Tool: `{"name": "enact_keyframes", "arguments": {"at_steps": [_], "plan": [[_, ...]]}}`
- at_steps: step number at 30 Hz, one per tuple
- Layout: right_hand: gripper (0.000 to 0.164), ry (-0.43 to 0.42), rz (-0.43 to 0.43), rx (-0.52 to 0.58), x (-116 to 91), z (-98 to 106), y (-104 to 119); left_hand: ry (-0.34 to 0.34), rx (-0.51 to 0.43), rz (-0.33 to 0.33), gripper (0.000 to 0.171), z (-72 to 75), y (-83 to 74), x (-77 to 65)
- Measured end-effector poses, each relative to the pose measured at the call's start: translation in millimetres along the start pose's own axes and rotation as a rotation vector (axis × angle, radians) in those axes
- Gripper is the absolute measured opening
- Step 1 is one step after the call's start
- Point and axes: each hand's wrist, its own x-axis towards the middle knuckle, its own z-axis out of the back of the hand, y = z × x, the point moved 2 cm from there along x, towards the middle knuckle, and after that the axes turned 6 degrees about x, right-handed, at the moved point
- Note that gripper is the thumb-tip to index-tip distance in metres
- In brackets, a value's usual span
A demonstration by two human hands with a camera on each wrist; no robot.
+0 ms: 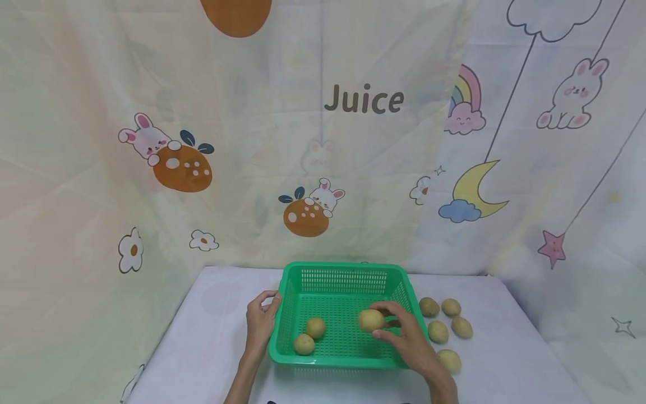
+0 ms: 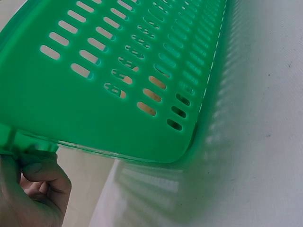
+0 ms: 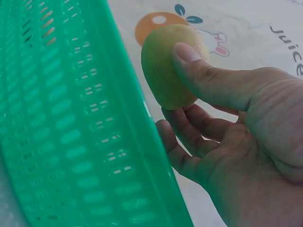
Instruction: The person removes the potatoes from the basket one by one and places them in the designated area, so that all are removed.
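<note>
A green plastic basket (image 1: pixel 343 362) with slotted sides stands on the table. My left hand (image 1: pixel 261 322) grips its left rim; the left wrist view shows the thumb and curled fingers (image 2: pixel 45 177) at the rim. Over the right half of the basket, my right hand (image 1: pixel 404 336) holds a potato (image 1: pixel 371 320) between thumb and fingers. In the right wrist view that potato (image 3: pixel 173 66) shows above the rim level, with the thumb across its side. Two potatoes (image 1: pixel 315 327) lie together inside the basket, at the left front.
Several loose potatoes (image 1: pixel 438 332) lie on the white tablecloth (image 1: pixel 504 359) just right of the basket, one of them partly behind my right forearm. A printed curtain (image 1: pixel 363 168) hangs behind the table and along both sides.
</note>
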Motion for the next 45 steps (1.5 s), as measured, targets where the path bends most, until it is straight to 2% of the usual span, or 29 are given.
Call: {"name": "enact_keyframes", "arguments": {"at_steps": [17,25,38,45], "plan": [[0.045,-0.035,0.054,-0.078,-13,27,8,-0.001,-0.003,-0.004,0.033,-1.6,-0.8,-3.3],[0.048,-0.086,0.037,-0.146,-19,38,2,-0.025,0.019,-0.01,0.031,-0.1,-0.4,-2.4],[0.047,-0.139,0.021,-0.19,-27,50,6,-0.017,0.01,-0.007,0.03,0.4,-1.0,-0.8],[0.048,-0.154,0.049,-0.206,-31,60,9,-0.015,0.01,-0.011,0.03,0.1,-1.0,-0.3]]}}
